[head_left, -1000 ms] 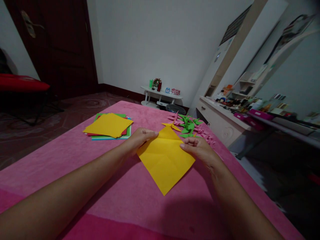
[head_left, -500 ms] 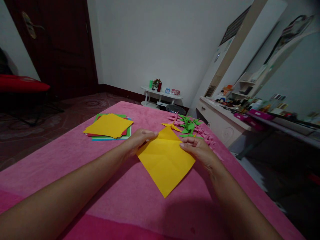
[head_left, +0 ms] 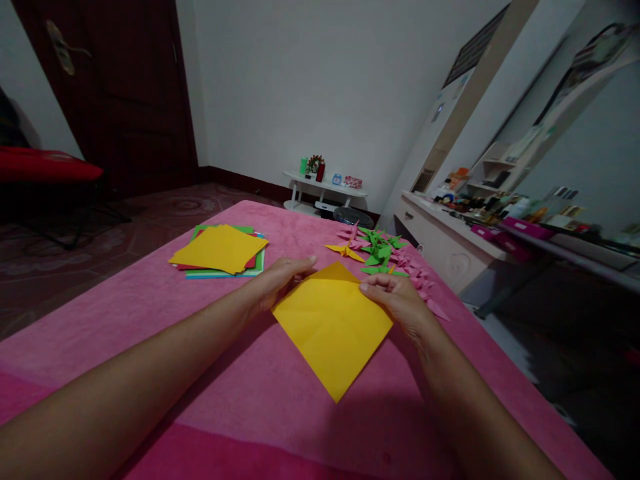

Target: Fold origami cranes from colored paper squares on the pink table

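A square sheet of yellow origami paper is held above the pink cover with one corner pointing toward me. Faint creases cross it, and its far corner bends along a fold line. My left hand is closed at the upper left edge, its thumb raised along the rim and its fingers partly hidden. On the upper right edge, my right hand pinches the sheet between thumb and fingers. Just beyond the sheet lies a yellow folded paper crane, beside green paper cranes and pink paper cranes.
A stack of coloured paper, yellow on top, lies at the left on the pink cover. A dressing table crowded with bottles stands at the right. At the back are a small white shelf and a dark door.
The sheet's far corner has come down and nearer, uncovering more of the yellow crane. My left thumb has lifted slightly off the paper; my right hand keeps its pinch.
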### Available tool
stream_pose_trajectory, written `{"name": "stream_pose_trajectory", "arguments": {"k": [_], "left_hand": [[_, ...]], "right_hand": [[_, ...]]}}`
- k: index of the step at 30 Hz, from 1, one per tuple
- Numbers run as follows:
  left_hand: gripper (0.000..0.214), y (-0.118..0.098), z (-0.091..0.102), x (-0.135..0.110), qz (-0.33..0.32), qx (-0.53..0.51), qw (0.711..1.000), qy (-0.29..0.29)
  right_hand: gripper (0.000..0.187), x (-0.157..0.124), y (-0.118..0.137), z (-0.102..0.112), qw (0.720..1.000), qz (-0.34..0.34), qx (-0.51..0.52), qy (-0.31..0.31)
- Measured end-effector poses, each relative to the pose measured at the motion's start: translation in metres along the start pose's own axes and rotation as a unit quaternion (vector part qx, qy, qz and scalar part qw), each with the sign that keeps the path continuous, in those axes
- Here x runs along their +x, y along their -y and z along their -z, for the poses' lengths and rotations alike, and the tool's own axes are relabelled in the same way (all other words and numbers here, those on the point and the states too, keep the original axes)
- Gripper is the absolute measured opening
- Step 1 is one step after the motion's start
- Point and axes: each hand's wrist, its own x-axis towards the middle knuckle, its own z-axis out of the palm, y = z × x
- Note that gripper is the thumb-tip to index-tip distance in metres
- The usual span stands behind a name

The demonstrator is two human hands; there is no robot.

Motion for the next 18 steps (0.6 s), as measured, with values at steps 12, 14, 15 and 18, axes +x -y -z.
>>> {"name": "stream_pose_trajectory", "arguments": {"k": [12, 14, 15, 18], "left_hand": [[0.040, 0.002, -0.006, -0.008, 0.036, 0.086, 0.996, 0.014], [0.039, 0.002, -0.007, -0.010, 0.043, 0.108, 0.993, 0.028], [0.039, 0.001, -0.007, -0.011, 0.045, 0.115, 0.992, 0.032], [0.036, 0.000, -0.009, -0.013, 0.047, 0.118, 0.991, 0.033]], "right_hand": [[0.028, -0.002, 0.002, -0.004, 1.000, 0.009, -0.020, 0.020], [0.028, -0.003, 0.003, -0.006, 1.000, 0.005, -0.020, 0.021], [0.027, -0.004, 0.003, -0.006, 1.000, 0.003, -0.019, 0.022], [0.026, -0.004, 0.003, -0.006, 1.000, 0.002, -0.013, 0.023]]}}
